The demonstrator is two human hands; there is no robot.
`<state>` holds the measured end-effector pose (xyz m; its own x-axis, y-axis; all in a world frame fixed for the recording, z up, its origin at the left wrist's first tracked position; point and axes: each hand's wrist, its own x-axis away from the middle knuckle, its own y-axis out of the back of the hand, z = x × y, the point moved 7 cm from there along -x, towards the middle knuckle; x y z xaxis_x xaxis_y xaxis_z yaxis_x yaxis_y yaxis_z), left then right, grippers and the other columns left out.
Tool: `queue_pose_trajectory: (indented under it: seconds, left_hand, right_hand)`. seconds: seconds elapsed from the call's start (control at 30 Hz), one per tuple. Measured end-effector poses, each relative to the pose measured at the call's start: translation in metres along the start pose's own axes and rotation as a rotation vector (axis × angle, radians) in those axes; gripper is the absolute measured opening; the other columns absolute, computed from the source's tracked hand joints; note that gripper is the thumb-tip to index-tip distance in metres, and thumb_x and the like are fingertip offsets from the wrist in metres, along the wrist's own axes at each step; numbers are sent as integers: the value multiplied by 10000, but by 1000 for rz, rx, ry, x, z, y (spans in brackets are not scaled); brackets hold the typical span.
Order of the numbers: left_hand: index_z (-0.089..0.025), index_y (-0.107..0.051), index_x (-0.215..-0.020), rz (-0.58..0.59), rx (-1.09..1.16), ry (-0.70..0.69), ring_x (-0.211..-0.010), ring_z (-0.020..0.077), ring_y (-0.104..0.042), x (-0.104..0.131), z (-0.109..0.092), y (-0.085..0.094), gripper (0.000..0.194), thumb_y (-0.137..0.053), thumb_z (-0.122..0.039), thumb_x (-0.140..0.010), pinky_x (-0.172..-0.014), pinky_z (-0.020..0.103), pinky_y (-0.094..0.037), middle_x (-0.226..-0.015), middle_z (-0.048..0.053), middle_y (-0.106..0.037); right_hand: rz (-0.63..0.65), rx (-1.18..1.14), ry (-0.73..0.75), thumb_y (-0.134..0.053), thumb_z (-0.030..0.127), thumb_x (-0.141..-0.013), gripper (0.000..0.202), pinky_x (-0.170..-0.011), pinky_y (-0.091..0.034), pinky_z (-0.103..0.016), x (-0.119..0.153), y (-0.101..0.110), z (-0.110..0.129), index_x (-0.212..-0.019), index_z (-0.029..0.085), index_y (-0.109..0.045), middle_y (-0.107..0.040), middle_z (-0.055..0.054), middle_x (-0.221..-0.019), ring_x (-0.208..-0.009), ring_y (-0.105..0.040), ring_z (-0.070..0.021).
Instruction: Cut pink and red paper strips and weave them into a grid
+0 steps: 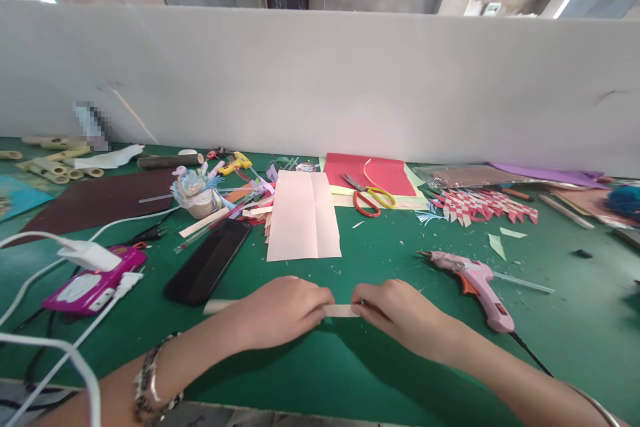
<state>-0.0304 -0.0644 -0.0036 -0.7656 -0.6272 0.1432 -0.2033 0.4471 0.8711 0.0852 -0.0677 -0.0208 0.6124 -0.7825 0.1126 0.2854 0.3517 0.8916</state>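
Note:
Between my two hands a narrow pale pink paper strip (pixel 340 311) is stretched level, just above the near part of the green table. My left hand (pixel 293 310) pinches it, and the strip comes out past the wrist on the left. The fingers of my right hand (pixel 390 307) are closed on its other end. Beyond my hands lies a larger pale pink sheet (pixel 297 217) with a lengthwise crease. Scissors (pixel 367 199) with red and yellow handles rest on red paper (pixel 350 167) behind it.
A pink glue gun (pixel 473 277) lies to the right, its cord running to the near edge. On the left are a black phone (pixel 207 263) and a magenta power strip (pixel 95 283) with white cables. A white partition (pixel 320 80) stands behind the green table (pixel 380 240).

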Motion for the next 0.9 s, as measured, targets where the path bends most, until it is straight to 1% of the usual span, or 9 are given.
queue_pose_trajectory:
  seconds: [0.07,0.17,0.27,0.37,0.43,0.57,0.73,0.9]
  left_hand:
    - [-187,-552,-745,-43,-71,-21,-574,133,-553,-5,-10,-6,268,-346,-248,-905,-484,214,-297,-639,-12,-605]
    - [-176,-477,-674,-156,-221,-32,-474,128,-504,-13,-13,-13,232,-372,-210,-878,-448,231,-256,-536,-22,-537]
    - [-178,-448,-640,-295,-421,-133,-420,136,-476,-15,-16,-17,233,-353,-172,-853,-442,259,-238,-471,-22,-494]
    - [-181,-428,-610,-397,-525,-226,-381,125,-442,-13,-17,-15,235,-331,-133,-819,-429,264,-228,-430,-26,-461]
    - [-180,-427,-603,-445,-548,-245,-378,113,-428,-9,-14,-10,223,-337,-112,-796,-433,254,-245,-428,-31,-461]
    - [-177,-444,-613,-517,-581,-257,-396,102,-415,4,0,3,218,-342,-89,-784,-447,231,-276,-446,-39,-476]
    - [-174,-454,-603,-532,-641,-285,-414,97,-398,26,24,12,250,-337,-62,-792,-470,223,-296,-463,-42,-484]
    - [-175,-472,-591,-524,-740,-220,-427,102,-394,51,55,22,276,-343,-81,-816,-479,226,-301,-471,-38,-471]
  right_hand:
    - [-11,-48,5,-399,233,-863,194,-442,-200,-206,-5,-3,4,-721,195,-526,-471,40,-521,-438,-353,-81]
    - [-15,-209,3,-399,234,-852,215,-443,-224,-192,-9,-4,7,-660,182,-480,-445,47,-499,-436,-327,-71]
    - [27,-416,-49,-373,222,-850,216,-442,-261,-173,-7,-5,5,-648,183,-438,-419,60,-465,-427,-336,-66]
    - [57,-558,-90,-372,228,-846,194,-437,-276,-169,-3,-5,-1,-661,187,-410,-399,73,-430,-408,-341,-65]
    - [57,-599,-105,-372,235,-849,184,-438,-274,-172,0,-2,-7,-677,188,-414,-400,77,-422,-404,-336,-66]
    - [56,-588,-160,-365,265,-865,211,-444,-258,-183,10,8,-23,-679,186,-423,-413,71,-427,-417,-316,-70]
    - [53,-533,-191,-365,322,-877,251,-456,-254,-191,25,17,-41,-673,187,-421,-432,59,-456,-445,-337,-76]
    - [36,-473,-198,-361,370,-881,287,-451,-255,-193,35,21,-54,-665,191,-418,-444,54,-465,-445,-360,-80]
